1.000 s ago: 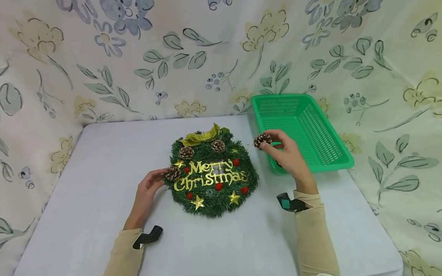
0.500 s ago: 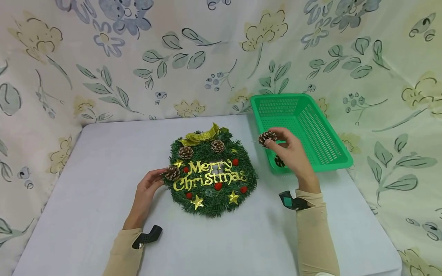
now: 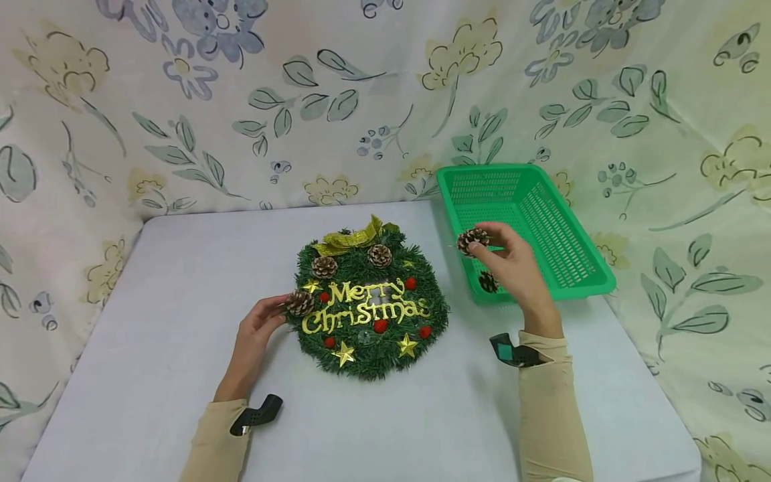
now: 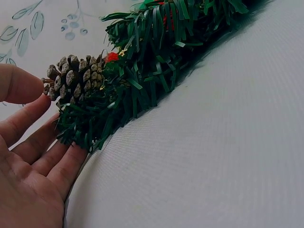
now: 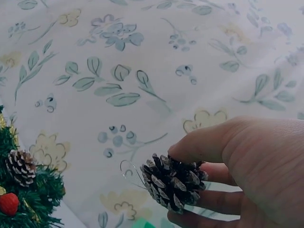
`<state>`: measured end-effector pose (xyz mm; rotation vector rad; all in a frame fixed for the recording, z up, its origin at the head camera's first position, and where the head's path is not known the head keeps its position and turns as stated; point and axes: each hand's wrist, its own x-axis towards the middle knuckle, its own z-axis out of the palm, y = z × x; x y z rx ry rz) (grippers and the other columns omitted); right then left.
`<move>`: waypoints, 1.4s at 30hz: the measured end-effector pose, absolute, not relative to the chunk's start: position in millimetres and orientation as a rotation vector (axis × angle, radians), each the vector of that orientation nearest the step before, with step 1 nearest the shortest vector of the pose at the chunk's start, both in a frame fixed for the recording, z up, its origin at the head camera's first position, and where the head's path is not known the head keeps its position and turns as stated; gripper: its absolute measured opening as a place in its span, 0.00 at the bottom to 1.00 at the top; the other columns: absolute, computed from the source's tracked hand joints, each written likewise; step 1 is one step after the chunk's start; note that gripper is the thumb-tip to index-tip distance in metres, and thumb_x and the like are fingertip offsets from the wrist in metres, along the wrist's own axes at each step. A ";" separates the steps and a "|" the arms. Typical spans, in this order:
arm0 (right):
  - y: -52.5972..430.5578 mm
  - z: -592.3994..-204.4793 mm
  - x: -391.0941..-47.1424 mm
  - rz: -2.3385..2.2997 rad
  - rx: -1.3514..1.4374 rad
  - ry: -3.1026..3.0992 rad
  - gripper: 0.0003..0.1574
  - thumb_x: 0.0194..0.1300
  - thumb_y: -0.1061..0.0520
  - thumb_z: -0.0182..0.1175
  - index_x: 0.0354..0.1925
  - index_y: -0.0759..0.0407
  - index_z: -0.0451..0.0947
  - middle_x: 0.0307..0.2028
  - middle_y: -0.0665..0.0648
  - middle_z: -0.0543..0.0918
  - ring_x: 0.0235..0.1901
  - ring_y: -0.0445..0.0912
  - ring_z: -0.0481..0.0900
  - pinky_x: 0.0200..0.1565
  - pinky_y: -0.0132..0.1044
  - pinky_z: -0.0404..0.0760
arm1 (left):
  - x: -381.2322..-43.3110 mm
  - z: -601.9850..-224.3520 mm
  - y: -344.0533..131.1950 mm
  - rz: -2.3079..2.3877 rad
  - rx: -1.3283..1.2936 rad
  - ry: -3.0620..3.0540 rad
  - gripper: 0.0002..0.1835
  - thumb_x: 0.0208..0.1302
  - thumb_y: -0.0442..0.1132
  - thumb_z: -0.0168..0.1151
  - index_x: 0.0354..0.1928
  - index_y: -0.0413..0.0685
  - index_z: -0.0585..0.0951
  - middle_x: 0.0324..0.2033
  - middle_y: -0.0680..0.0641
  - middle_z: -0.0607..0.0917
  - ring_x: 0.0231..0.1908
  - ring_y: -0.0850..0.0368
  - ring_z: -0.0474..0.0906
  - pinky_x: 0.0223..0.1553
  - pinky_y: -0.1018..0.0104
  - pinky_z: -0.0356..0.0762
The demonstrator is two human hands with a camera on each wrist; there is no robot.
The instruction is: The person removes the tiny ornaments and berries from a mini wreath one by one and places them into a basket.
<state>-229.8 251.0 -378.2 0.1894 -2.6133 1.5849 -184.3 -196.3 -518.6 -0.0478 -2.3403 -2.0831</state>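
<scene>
A green Christmas wreath (image 3: pixel 370 365) lies on the white table, bearing gold "Merry Christmas" lettering (image 3: pixel 367 308), gold stars, red berries and a gold bow (image 3: pixel 352 239). At its left edge sits a pine cone (image 3: pixel 300 302). My left hand (image 3: pixel 255 328) is beside that cone; in the left wrist view, thumb and index finger are right at its end (image 4: pixel 73 78) while the other fairly straight fingers touch the greenery. My right hand (image 3: pixel 518 268) pinches another pine cone (image 3: pixel 472 242) over the basket's left rim. A thin clear loop (image 5: pixel 127 173) trails from this cone in the right wrist view.
A green plastic basket (image 3: pixel 584 291) stands at the back right of the table. One more pine cone (image 3: pixel 488 281) shows inside its near left corner. Two pine cones sit on the upper part of the wreath. Floral cloth (image 3: pixel 361 100) hangs behind the table.
My right hand has shifted a little to the right with its pine cone, from beside the wreath to over the basket's rim, uncovering the cone in the basket. The left hand stays put.
</scene>
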 end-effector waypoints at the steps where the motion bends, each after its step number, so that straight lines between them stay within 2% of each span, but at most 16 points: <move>1: 251.3 -378.2 -229.8 1.583 0.188 -2.611 0.30 0.74 0.46 0.60 0.69 0.52 0.70 0.61 0.58 0.77 0.54 0.39 0.75 0.51 0.31 0.77 | -184.3 -518.3 -196.0 -2.082 -0.051 -2.338 0.19 0.77 0.33 0.51 0.66 0.35 0.72 0.56 0.65 0.79 0.58 0.73 0.76 0.55 0.81 0.75; 5: 253.1 -378.7 -230.0 1.564 0.172 -2.610 0.30 0.74 0.46 0.60 0.69 0.52 0.70 0.63 0.57 0.76 0.57 0.38 0.73 0.54 0.32 0.75 | -183.8 -516.9 -195.2 -2.080 -0.048 -2.336 0.19 0.77 0.33 0.51 0.66 0.35 0.72 0.56 0.65 0.79 0.57 0.73 0.76 0.55 0.81 0.75; 14: 256.8 -380.3 -231.4 1.529 0.145 -2.621 0.31 0.74 0.46 0.60 0.70 0.52 0.69 0.64 0.57 0.76 0.60 0.44 0.72 0.56 0.34 0.74 | -183.2 -518.1 -195.6 -2.063 -0.031 -2.368 0.20 0.78 0.34 0.51 0.67 0.36 0.71 0.57 0.65 0.78 0.57 0.74 0.75 0.55 0.82 0.74; 23: 259.6 -382.9 -233.9 1.505 0.118 -2.610 0.31 0.74 0.47 0.60 0.70 0.53 0.70 0.62 0.58 0.76 0.58 0.43 0.72 0.55 0.32 0.74 | -184.0 -517.2 -195.2 -2.077 -0.030 -2.355 0.20 0.77 0.34 0.51 0.66 0.36 0.71 0.57 0.66 0.78 0.58 0.74 0.75 0.55 0.81 0.74; 30: 261.1 -385.1 -234.1 1.476 0.087 -2.632 0.32 0.74 0.46 0.59 0.70 0.55 0.68 0.63 0.61 0.76 0.62 0.52 0.73 0.58 0.40 0.73 | -183.0 -516.6 -194.8 -2.075 -0.054 -2.355 0.20 0.78 0.34 0.51 0.66 0.36 0.71 0.57 0.65 0.78 0.58 0.73 0.75 0.55 0.81 0.74; 42: 264.7 -387.1 -235.7 1.448 0.070 -2.643 0.33 0.74 0.46 0.58 0.71 0.57 0.67 0.65 0.64 0.74 0.64 0.59 0.72 0.61 0.52 0.72 | -182.3 -516.0 -194.8 -2.077 -0.037 -2.357 0.20 0.78 0.34 0.51 0.67 0.36 0.71 0.57 0.65 0.78 0.58 0.73 0.75 0.55 0.82 0.74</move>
